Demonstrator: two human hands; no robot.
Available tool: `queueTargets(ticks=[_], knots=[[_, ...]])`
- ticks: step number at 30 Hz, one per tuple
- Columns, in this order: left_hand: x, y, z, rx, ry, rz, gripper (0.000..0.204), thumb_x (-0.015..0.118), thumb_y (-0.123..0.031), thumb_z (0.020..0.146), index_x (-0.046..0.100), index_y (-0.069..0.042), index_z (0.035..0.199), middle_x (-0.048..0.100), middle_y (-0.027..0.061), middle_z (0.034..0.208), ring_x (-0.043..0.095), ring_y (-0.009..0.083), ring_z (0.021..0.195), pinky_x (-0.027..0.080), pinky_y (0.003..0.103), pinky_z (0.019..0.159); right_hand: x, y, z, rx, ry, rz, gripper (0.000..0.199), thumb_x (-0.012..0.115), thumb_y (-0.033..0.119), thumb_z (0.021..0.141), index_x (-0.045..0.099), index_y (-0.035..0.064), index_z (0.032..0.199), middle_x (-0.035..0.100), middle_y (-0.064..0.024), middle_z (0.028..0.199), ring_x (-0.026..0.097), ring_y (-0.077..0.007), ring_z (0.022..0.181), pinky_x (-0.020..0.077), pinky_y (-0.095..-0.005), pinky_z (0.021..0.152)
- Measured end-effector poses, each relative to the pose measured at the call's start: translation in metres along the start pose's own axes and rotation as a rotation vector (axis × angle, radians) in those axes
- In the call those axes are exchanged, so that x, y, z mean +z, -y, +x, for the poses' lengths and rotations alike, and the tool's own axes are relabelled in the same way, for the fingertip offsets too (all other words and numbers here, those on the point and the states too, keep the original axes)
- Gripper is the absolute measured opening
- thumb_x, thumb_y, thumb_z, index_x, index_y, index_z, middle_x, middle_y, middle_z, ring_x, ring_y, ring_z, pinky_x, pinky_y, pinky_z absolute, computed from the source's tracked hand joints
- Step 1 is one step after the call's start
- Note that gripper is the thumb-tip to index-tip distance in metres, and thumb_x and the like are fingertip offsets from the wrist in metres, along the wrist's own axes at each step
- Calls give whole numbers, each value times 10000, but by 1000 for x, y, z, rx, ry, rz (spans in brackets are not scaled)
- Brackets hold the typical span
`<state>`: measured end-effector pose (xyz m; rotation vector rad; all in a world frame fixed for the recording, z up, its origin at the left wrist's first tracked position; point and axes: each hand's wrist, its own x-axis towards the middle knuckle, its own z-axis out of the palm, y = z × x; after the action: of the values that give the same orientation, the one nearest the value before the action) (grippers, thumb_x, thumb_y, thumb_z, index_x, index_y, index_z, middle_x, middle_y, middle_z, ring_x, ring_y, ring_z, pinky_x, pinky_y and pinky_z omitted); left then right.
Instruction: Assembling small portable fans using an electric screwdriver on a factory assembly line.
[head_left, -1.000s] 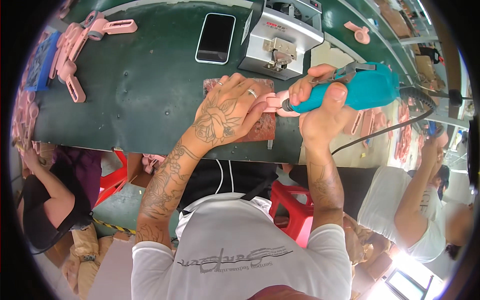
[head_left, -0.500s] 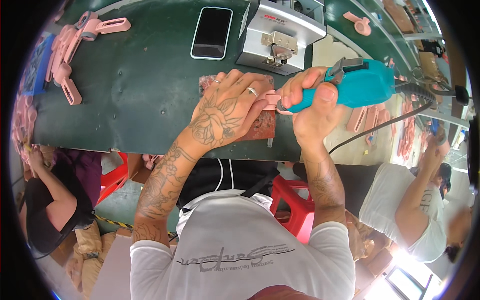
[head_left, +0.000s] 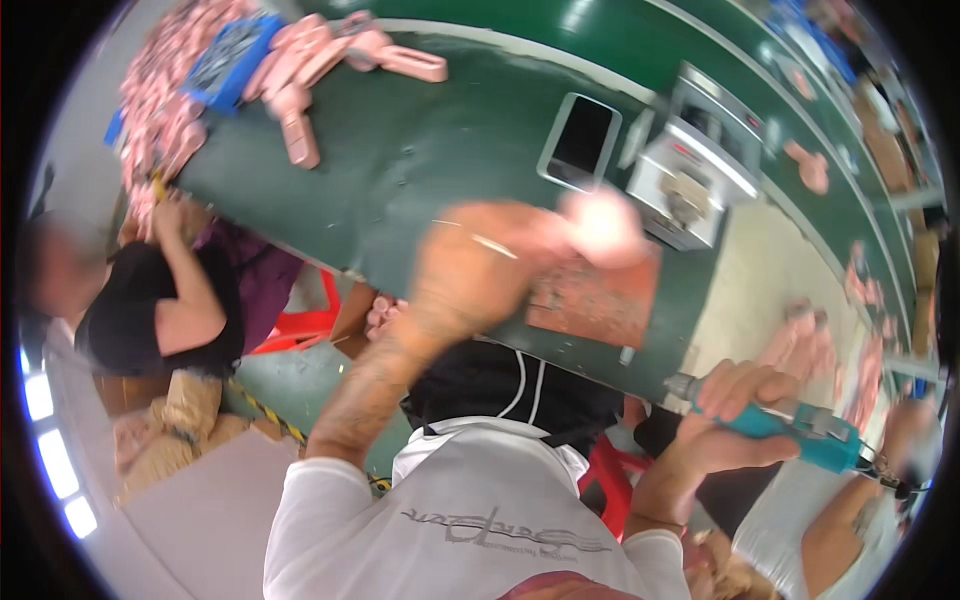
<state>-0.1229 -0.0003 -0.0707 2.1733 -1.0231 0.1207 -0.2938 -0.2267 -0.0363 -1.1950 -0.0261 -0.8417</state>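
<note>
My left hand (head_left: 480, 255), smeared by motion, is closed on a pink plastic part (head_left: 602, 226) whose rounded end sticks out past the fingers. It is above the table, over the left edge of a worn reddish pad (head_left: 592, 305). Down by the table's front edge on the right, my right hand (head_left: 725, 425) grips a teal electric screwdriver (head_left: 780, 435) with its metal nose pointing left. The tool is apart from the pink part, and its cord runs off to the right.
A phone (head_left: 582, 140) and a silver machine (head_left: 690, 175) stand behind the pad. Far left are a blue bin (head_left: 232, 62) of small metal pieces and a heap of pink parts (head_left: 165, 110). More pink parts (head_left: 800, 345) lie right. People sit on both sides.
The screwdriver has come off the pink part and moved down to the right with my right hand. My left hand has lifted the part off the pad. The view has turned left.
</note>
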Motion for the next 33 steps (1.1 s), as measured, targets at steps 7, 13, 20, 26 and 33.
queueTargets(ticks=[7, 13, 20, 26, 33], knots=[[-79, 149, -69, -183, -475, 823, 323, 669, -99, 948, 661, 0, 1256, 696, 205, 1221, 617, 381, 1231, 492, 470, 1036, -35, 2, -41, 230, -21, -45, 743, 651, 666, 891, 525, -34, 1104, 589, -96, 721, 580, -191, 611, 485, -333, 550], [56, -73, 64, -162, 79, -282, 298, 748, -246, 910, 710, -55, 1136, 711, 154, 1095, 697, 298, 995, 548, 381, 878, -54, 25, -56, 227, -108, -86, 791, 755, 654, 799, 575, -54, 1102, 603, -82, 718, 604, -176, 643, 501, -312, 584], [265, -166, 158, 52, 379, -366, 550, 700, -500, 886, 648, -14, 1136, 682, 187, 1143, 685, 350, 1016, 536, 425, 917, -55, 40, -69, 235, -156, -164, 790, 766, 641, 808, 582, -65, 1114, 618, -80, 736, 608, -168, 652, 494, -301, 592], [304, -193, 168, 10, 431, -253, 595, 687, -521, 838, 656, -5, 1133, 686, 193, 1146, 679, 376, 1080, 538, 452, 948, -55, 47, -81, 265, -150, -144, 791, 779, 629, 813, 581, -65, 1139, 631, -87, 773, 623, -166, 681, 494, -292, 608], [228, -144, 143, 158, 122, -259, 267, 659, -272, 881, 660, -38, 1009, 670, 176, 979, 681, 392, 881, 558, 485, 793, -70, 43, -78, 257, -195, -214, 797, 809, 622, 789, 589, -68, 1122, 637, -72, 759, 623, -151, 663, 480, -261, 592]])
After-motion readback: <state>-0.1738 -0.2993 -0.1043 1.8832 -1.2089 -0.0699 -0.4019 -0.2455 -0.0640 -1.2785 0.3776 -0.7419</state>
